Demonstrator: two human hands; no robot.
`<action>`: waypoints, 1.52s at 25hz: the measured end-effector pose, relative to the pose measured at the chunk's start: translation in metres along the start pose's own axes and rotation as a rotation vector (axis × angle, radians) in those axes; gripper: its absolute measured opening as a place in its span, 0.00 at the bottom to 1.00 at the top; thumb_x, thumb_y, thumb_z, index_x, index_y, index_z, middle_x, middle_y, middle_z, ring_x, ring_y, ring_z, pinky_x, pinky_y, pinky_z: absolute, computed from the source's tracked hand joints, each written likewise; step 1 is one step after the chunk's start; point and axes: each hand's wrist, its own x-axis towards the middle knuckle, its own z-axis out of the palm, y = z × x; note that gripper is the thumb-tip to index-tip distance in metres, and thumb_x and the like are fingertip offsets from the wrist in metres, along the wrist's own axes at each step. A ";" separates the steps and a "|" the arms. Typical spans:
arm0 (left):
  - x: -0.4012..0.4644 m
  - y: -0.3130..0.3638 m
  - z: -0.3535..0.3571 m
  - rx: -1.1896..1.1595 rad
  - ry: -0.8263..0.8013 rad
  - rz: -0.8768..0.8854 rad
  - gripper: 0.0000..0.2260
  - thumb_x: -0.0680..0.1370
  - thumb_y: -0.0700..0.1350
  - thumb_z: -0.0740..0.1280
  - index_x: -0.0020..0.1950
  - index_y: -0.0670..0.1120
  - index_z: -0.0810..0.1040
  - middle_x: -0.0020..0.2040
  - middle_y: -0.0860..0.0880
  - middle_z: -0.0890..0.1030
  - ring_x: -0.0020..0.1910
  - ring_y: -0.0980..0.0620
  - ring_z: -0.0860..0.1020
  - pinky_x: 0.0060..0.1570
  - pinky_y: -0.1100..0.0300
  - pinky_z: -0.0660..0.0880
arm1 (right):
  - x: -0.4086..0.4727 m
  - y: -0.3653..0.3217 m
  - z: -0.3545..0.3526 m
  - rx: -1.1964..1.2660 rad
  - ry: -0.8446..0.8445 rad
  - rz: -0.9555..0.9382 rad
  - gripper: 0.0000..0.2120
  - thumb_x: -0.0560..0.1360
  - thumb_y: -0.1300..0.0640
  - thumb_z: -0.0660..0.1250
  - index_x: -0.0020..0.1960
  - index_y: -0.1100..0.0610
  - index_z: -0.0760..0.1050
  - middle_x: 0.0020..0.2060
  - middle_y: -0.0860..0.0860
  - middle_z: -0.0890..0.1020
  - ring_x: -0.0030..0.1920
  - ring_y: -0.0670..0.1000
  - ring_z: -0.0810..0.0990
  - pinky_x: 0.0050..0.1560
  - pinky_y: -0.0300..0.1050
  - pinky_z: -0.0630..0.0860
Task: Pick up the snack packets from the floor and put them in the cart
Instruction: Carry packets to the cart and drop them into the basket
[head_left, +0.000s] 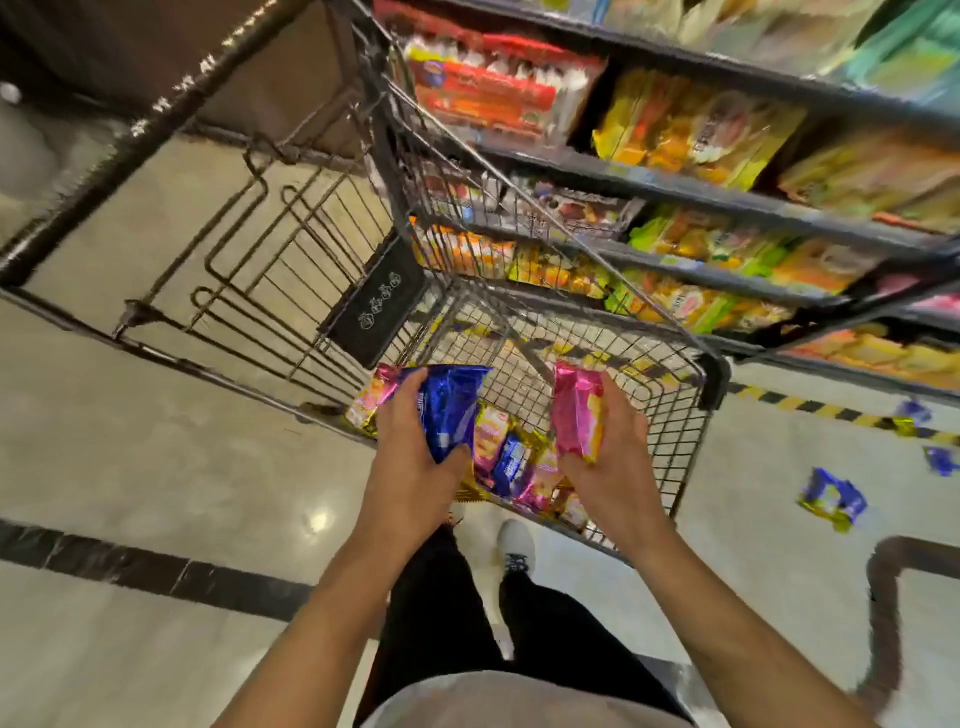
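My left hand (415, 457) grips a blue snack packet (451, 405), with a pink one (371, 397) behind it, over the near left corner of the wire cart (696, 410). My right hand (608, 457) holds a pink and yellow packet (576, 410) above the cart's basket. Several pink, gold and blue packets (511, 460) lie inside the cart below my hands. On the floor to the right lie a blue and gold packet (831, 499) and two more (911, 418) farther back.
Store shelves (675, 192) full of snack packs run along the right, close behind the cart. A yellow and black striped strip (810, 405) marks the floor at their base. My legs and a white shoe (517, 545) stand just behind the cart. Open tiled floor (156, 441) lies left.
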 end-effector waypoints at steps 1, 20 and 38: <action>0.014 0.003 -0.002 0.042 -0.040 0.010 0.39 0.72 0.36 0.73 0.77 0.55 0.58 0.68 0.53 0.66 0.61 0.62 0.69 0.59 0.72 0.68 | 0.003 -0.002 0.002 0.021 0.039 0.039 0.44 0.73 0.61 0.71 0.80 0.48 0.50 0.67 0.52 0.66 0.62 0.46 0.64 0.55 0.36 0.64; 0.124 -0.092 0.178 0.618 -0.454 -0.005 0.38 0.76 0.46 0.70 0.79 0.53 0.50 0.70 0.47 0.61 0.65 0.44 0.71 0.58 0.52 0.74 | 0.077 0.140 0.103 0.069 0.072 0.463 0.44 0.74 0.55 0.69 0.78 0.47 0.43 0.72 0.61 0.61 0.72 0.62 0.62 0.70 0.60 0.67; 0.137 -0.154 0.201 0.822 -0.620 -0.030 0.47 0.70 0.50 0.76 0.79 0.53 0.49 0.76 0.47 0.52 0.74 0.42 0.56 0.72 0.44 0.61 | 0.083 0.194 0.122 0.135 -0.066 0.678 0.47 0.71 0.51 0.73 0.79 0.45 0.45 0.72 0.54 0.55 0.72 0.59 0.57 0.71 0.59 0.65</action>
